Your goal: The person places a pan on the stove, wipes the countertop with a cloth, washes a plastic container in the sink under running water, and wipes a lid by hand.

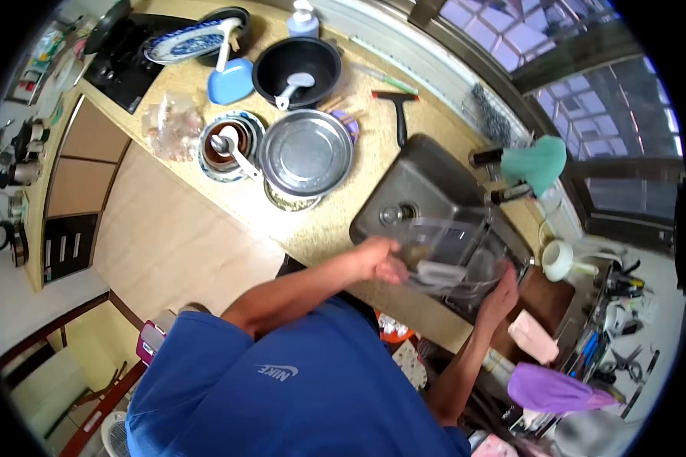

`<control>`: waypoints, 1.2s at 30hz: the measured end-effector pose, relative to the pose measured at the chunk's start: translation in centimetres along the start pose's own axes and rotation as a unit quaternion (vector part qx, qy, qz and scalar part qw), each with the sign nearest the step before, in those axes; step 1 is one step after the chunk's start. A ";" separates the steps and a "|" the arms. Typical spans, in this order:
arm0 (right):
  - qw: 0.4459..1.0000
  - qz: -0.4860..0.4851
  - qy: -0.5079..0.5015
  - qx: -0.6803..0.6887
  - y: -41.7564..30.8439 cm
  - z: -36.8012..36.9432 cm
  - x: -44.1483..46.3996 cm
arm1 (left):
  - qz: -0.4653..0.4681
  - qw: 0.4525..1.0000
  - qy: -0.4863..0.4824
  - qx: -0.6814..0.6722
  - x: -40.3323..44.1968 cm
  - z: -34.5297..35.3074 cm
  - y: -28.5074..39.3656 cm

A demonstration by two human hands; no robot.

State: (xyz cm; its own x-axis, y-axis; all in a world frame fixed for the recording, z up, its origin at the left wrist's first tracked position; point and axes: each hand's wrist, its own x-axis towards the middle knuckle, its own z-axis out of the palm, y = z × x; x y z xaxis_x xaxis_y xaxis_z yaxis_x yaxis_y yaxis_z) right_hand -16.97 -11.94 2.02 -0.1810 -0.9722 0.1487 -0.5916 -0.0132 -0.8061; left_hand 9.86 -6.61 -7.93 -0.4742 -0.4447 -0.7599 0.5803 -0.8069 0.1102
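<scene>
A clear plastic container [446, 247], blurred by motion, is held over the dark sink [427, 167]. My left hand [381, 260] grips its left edge with the fingers closed around it. At its right side, my right hand [499, 293] holds the other edge, partly hidden behind the see-through wall. Below the container, the sink drain [399, 213] shows at the left. A faucet [503, 156] with a green cloth [541, 164] over it stands behind the sink.
On the counter left of the sink are a metal pan [306, 152], a black pot [270, 72], stacked bowls [206, 156], a plastic bag [174, 126] and a squeegee [400, 118]. To the right are a pink block [532, 337], a purple cloth [552, 387] and several utensils.
</scene>
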 end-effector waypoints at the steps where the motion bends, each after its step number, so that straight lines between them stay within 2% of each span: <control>1: 1.000 -0.012 0.013 0.011 -3.3 -0.1 -0.2 | 0.014 1.000 -0.015 0.004 -0.5 0.2 0.6; 2: 1.000 -0.010 0.025 0.001 -2.8 -0.4 -0.2 | 0.034 0.999 -0.034 0.011 -0.5 0.5 1.2; 4: 0.995 0.052 -0.033 -0.082 -0.3 0.1 0.2 | 0.007 1.000 -0.022 0.004 1.5 -1.4 -1.3; 5: 0.982 0.130 -0.061 -0.123 2.4 0.1 -0.1 | -0.018 0.999 -0.051 -0.004 2.9 -2.8 -3.0; 6: 0.967 0.118 -0.058 -0.219 2.0 0.4 -0.8 | -0.041 0.996 -0.081 -0.014 2.7 -3.0 -3.1; 9: 0.997 0.026 0.015 -0.076 -2.3 0.1 -2.0 | -0.042 0.998 -0.054 0.000 0.8 -1.5 -0.7; 10: 0.998 -0.014 0.065 -0.017 -5.0 0.7 -1.6 | -0.031 0.998 -0.057 -0.005 0.1 -0.6 0.3; 11: 0.995 -0.009 0.088 0.041 -6.4 0.9 -1.3 | 0.009 0.997 -0.078 0.020 -0.7 -0.2 0.7; 12: 0.994 -0.015 0.096 0.045 -5.4 0.4 -1.2 | 0.015 0.996 -0.082 0.028 -0.9 0.1 0.1; 14: 0.993 0.066 -0.017 -0.097 -0.1 -0.2 -0.7 | 0.026 1.000 -0.009 -0.003 -0.3 -0.4 -3.1; 15: 0.985 0.117 -0.045 -0.118 0.5 -0.1 -0.6 | -0.035 0.996 -0.072 -0.040 0.4 -1.3 -3.7; 16: 0.981 0.108 -0.053 -0.155 1.1 -0.6 -0.8 | -0.027 0.996 -0.075 -0.041 1.8 -1.8 -3.8; 18: 0.996 -0.020 0.002 -0.092 -0.7 -0.8 -0.4 | 0.002 1.000 -0.016 0.001 -1.0 0.2 -1.6; 19: 0.996 -0.013 0.003 -0.089 -0.5 -1.2 -0.8 | 0.047 0.998 -0.005 0.033 -1.8 1.0 -0.5; 20: 0.999 -0.017 0.003 -0.035 -0.6 -1.4 -0.5 | 0.051 0.998 -0.003 0.042 -1.5 1.0 -1.2; 22: 0.999 -0.032 0.014 0.032 0.1 -1.7 0.0 | -0.007 1.000 -0.008 -0.021 -0.3 0.0 -3.2; 24: 0.977 0.112 -0.106 -0.148 4.4 -2.2 -0.9 | 0.018 1.000 -0.008 0.006 -0.3 -0.1 -6.0; 25: 0.980 0.067 -0.059 -0.178 6.4 -2.0 -1.4 | 0.044 0.999 0.004 0.031 0.1 0.1 -5.9; 26: 0.988 -0.004 -0.044 -0.148 4.3 -2.8 -1.6 | 0.065 0.996 0.023 0.048 0.4 0.3 -6.2; 27: 0.979 -0.158 0.010 -0.128 2.7 -3.3 -1.7 | 0.076 0.996 0.012 0.054 -0.8 1.8 -4.9; 28: 0.982 -0.181 0.001 -0.048 -0.2 -4.2 -2.1 | 0.090 0.994 0.000 0.065 -2.1 3.3 -3.1; 30: 0.997 -0.051 0.015 0.048 -3.7 -5.3 -2.3 | 0.140 0.988 -0.031 0.064 -2.2 4.1 -3.4; 31: 0.999 -0.043 0.000 0.015 -2.1 -5.4 -2.0 | 0.120 0.991 -0.045 0.044 -2.7 3.6 -4.3; 32: 0.997 -0.039 -0.061 0.018 2.6 -5.2 -1.4 | 0.096 0.993 -0.063 0.026 -2.5 3.0 -5.8; 34: 0.978 0.101 -0.109 -0.148 6.8 -4.2 -1.5 | 0.067 0.997 -0.025 0.036 -1.3 1.4 -8.7; 35: 0.979 0.093 -0.113 -0.143 6.6 -3.9 -0.7 | 0.079 0.994 -0.023 0.072 -2.3 2.1 -8.5; 36: 0.994 0.039 -0.082 -0.067 6.6 -4.1 -0.4 | 0.082 0.994 -0.017 0.066 -1.8 2.2 -7.0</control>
State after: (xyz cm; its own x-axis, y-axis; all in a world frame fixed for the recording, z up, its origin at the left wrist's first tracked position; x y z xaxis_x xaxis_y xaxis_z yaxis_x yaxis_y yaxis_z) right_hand -24.01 -10.66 -1.03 -0.1055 -0.9943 -0.0150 -0.6818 0.0833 -0.7268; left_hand 5.17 -0.99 -5.95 -0.4039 -0.5860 -0.7025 0.5602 -0.7655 0.3164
